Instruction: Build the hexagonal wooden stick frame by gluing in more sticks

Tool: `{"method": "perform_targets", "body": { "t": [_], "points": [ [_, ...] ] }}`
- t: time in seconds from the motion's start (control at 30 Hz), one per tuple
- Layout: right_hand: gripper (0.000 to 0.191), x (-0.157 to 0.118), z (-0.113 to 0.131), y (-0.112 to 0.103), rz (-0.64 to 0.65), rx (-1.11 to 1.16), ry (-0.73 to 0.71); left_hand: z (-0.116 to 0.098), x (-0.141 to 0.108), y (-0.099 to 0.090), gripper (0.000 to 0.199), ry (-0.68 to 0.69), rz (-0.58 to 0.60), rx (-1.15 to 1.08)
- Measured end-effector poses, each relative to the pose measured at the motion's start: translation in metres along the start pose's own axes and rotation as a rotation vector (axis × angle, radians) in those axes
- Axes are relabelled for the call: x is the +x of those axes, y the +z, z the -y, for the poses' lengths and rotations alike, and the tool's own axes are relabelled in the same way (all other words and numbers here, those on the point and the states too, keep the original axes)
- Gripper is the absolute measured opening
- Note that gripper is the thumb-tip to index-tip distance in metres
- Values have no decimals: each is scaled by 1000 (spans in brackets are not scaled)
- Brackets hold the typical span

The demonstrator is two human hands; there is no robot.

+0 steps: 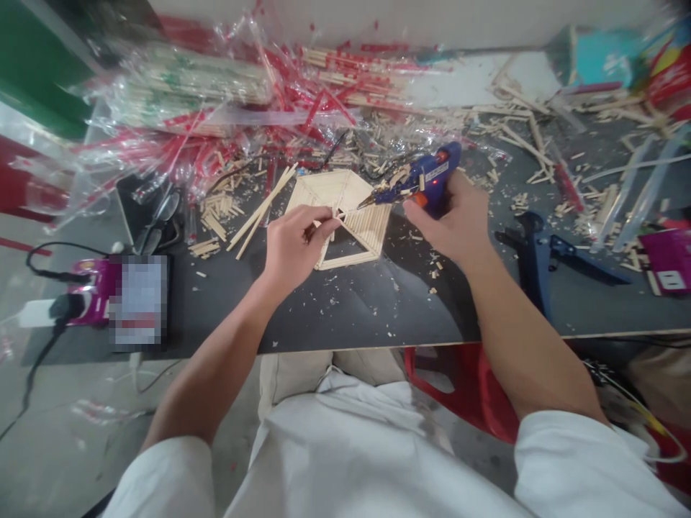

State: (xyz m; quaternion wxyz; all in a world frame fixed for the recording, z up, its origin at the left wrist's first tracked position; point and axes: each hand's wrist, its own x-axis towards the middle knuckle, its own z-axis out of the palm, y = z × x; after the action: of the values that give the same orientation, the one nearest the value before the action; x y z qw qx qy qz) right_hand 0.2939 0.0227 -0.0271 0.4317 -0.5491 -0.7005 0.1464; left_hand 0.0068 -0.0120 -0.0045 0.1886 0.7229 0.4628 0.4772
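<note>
A blue glue gun [432,176] is in my right hand [458,219], its nozzle pointing left, close to my left fingertips. My left hand [298,243] pinches a small thin wooden stick [350,213] between thumb and forefinger. Beneath both lies a hexagonal frame of wooden sticks [372,224] on the dark table; some of its sections are filled with sticks and the one at the front is open. Several long loose sticks [262,212] rest left of the frame.
Plastic-wrapped stick bundles [183,86] pile up at the back. Stick scraps [216,212] are scattered about. A phone [140,302] and a purple power strip [96,291] lie at left, glasses [159,216] behind them. Blue cutters [540,262] sit at right, beside a purple box [669,261].
</note>
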Motion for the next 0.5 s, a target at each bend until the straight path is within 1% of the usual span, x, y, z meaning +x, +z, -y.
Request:
{"method": "perform_targets", "body": {
  "t": [0.07, 0.17, 0.23, 0.37, 0.5],
  "points": [
    [39, 0, 2, 0, -6, -18, -10, -1, -1, -1, 6, 150, 18, 106],
    [39, 0, 3, -1, 5, -67, -34, 1, -2, 0, 7, 259, 50, 124],
    [37, 0, 3, -2, 18, -99, -41, 2, -3, 2, 7, 275, 65, 127],
    [34, 0, 3, -4, 43, -144, -39, 4, -4, 3, 11, 253, 89, 164],
    [32, 0, 4, -7, 73, -186, -38, 3, -4, 2, 9, 260, 93, 149]
  ]
}}
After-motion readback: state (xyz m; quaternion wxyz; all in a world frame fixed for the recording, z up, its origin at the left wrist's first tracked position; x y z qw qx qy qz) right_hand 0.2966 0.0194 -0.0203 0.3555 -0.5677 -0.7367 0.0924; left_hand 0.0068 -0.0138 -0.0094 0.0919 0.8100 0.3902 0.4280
